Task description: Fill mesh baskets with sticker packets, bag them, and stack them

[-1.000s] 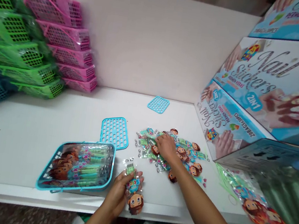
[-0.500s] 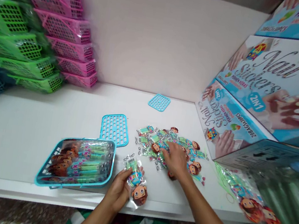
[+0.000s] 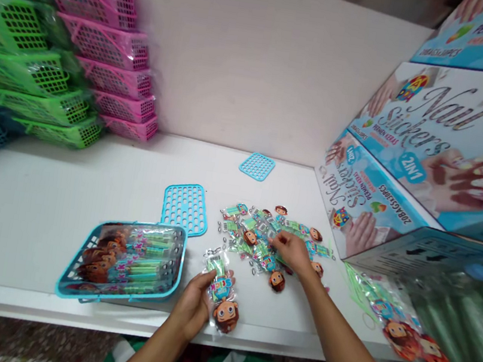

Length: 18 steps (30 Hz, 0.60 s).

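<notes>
Near the table's front edge my left hand (image 3: pixel 195 302) is closed around a clear packet (image 3: pixel 222 287) with green sticks, a blue label and a brown-haired cartoon head at its lower end. Whether more packets lie under it I cannot tell. My right hand (image 3: pixel 293 253) reaches over the loose pile of similar packets (image 3: pixel 255 237), its thumb and fingers pinched on the clear end of one. Left of my left hand stands a blue basket (image 3: pixel 115 297), filled with rows of the same packets, their heads towards the left.
Two blue mesh panels lie flat, one (image 3: pixel 186 208) behind the basket, another (image 3: pixel 257 166) near the wall. Stacked pink baskets (image 3: pixel 125 76) and green baskets (image 3: pixel 35 71) stand at the left. Nail sticker boxes (image 3: pixel 429 142) rise at the right, beside bundled packets (image 3: pixel 401 326).
My right hand has drawn its fingers together from a spread reach and shifted slightly over the pile, uncovering a packet with a cartoon head. My left hand keeps its hold.
</notes>
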### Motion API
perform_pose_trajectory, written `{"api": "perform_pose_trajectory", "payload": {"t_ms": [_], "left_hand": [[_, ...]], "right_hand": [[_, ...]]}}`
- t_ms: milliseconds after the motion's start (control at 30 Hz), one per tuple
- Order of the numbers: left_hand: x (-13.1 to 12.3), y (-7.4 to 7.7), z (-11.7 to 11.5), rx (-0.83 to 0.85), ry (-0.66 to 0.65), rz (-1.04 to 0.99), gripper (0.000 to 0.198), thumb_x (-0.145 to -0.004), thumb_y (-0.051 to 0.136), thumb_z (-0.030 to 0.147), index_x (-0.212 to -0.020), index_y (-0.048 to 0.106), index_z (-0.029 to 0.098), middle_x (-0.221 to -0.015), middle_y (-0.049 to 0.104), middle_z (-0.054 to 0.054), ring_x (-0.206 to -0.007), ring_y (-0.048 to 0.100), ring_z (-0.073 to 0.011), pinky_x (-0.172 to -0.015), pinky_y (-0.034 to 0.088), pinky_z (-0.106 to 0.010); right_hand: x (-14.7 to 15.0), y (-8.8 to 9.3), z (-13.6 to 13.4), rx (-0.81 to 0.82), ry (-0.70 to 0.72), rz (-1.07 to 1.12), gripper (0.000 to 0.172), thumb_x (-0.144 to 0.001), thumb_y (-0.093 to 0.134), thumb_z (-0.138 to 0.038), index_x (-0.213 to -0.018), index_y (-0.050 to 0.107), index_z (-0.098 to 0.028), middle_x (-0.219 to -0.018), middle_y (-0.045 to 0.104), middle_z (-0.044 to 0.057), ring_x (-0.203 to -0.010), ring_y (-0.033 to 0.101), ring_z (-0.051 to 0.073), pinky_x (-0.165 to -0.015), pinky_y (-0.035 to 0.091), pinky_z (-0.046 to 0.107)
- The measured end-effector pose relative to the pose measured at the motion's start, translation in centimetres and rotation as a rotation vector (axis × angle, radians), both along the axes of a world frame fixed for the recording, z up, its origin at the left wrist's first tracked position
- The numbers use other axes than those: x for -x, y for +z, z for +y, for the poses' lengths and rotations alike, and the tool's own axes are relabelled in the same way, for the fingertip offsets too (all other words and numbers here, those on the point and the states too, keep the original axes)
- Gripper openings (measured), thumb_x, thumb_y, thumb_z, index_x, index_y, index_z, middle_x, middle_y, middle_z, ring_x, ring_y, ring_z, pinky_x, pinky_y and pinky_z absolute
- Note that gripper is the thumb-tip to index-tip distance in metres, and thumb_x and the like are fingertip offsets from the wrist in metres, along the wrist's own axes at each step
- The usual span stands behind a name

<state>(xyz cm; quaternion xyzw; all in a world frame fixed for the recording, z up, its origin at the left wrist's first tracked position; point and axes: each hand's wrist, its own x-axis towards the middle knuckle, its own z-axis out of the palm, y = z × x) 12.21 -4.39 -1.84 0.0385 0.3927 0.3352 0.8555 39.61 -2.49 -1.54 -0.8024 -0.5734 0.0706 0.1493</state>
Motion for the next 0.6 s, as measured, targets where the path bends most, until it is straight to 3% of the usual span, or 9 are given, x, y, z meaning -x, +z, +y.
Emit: {"api": "perform_pose_trajectory", "payload": {"t_ms": [100, 233, 367, 500, 600], "left_hand": [[-0.2, 0.1, -0.1, -0.012, 0.004, 0.018, 0.010, -0.084, 0.055, 0.012, -0.090, 0.062, 0.008, -0.085, 0.073, -0.012, -0.083, 0.071, -0.0234, -0.079, 0.056, -0.034], [-0.3, 0.2, -0.4, -0.011, 0.005, 0.038, 0.010, -0.084, 0.055, 0.012, -0.091, 0.061, 0.008, -0.086, 0.073, -0.013, -0.083, 0.071, -0.0241, -0.077, 0.056, -0.034], [-0.3, 0.3, -0.6, 0.000, 0.000, 0.017, 0.008, -0.084, 0.055, 0.012, -0.089, 0.061, 0.009, -0.085, 0.073, -0.013, -0.081, 0.071, -0.0238, -0.076, 0.056, -0.034], [-0.3, 0.2, -0.5, -0.029, 0.015, 0.026, 0.007, -0.083, 0.057, 0.011, -0.088, 0.060, 0.010, -0.085, 0.073, -0.013, -0.080, 0.071, -0.0228, -0.076, 0.056, -0.034], [-0.5, 0.2, -0.5, -0.081, 0.043, 0.033, 0.010, -0.080, 0.062, 0.012, -0.090, 0.061, 0.011, -0.085, 0.072, -0.010, -0.079, 0.070, -0.0210, -0.077, 0.055, -0.033]], "right_hand": [[-0.2, 0.2, -0.2, -0.021, -0.038, -0.007, 0.035, -0.090, 0.042, -0.047, -0.076, 0.061, -0.019, -0.069, 0.063, -0.001, -0.064, 0.056, 0.013, -0.058, 0.035, 0.024], [-0.9, 0.2, 0.5, -0.035, -0.107, -0.093, 0.035, -0.087, 0.048, -0.046, -0.097, 0.064, -0.016, -0.095, 0.067, 0.009, -0.089, 0.058, 0.021, -0.071, 0.037, 0.028], [-1.4, 0.1, 1.4, 0.036, -0.088, -0.149, 0.024, -0.084, 0.052, -0.034, -0.081, 0.069, -0.017, -0.084, 0.069, 0.010, -0.082, 0.060, 0.022, -0.068, 0.034, 0.030], [-0.4, 1.9, 0.6, 0.016, -0.079, -0.181, 0.030, -0.089, 0.043, -0.031, -0.081, 0.069, -0.017, -0.085, 0.070, 0.010, -0.086, 0.060, 0.023, -0.071, 0.034, 0.031], [3.3, 3.9, -1.7, -0.020, -0.007, -0.152, 0.033, -0.093, 0.038, -0.035, -0.089, 0.068, -0.022, -0.087, 0.069, 0.005, -0.081, 0.060, 0.019, -0.068, 0.034, 0.028]]}}
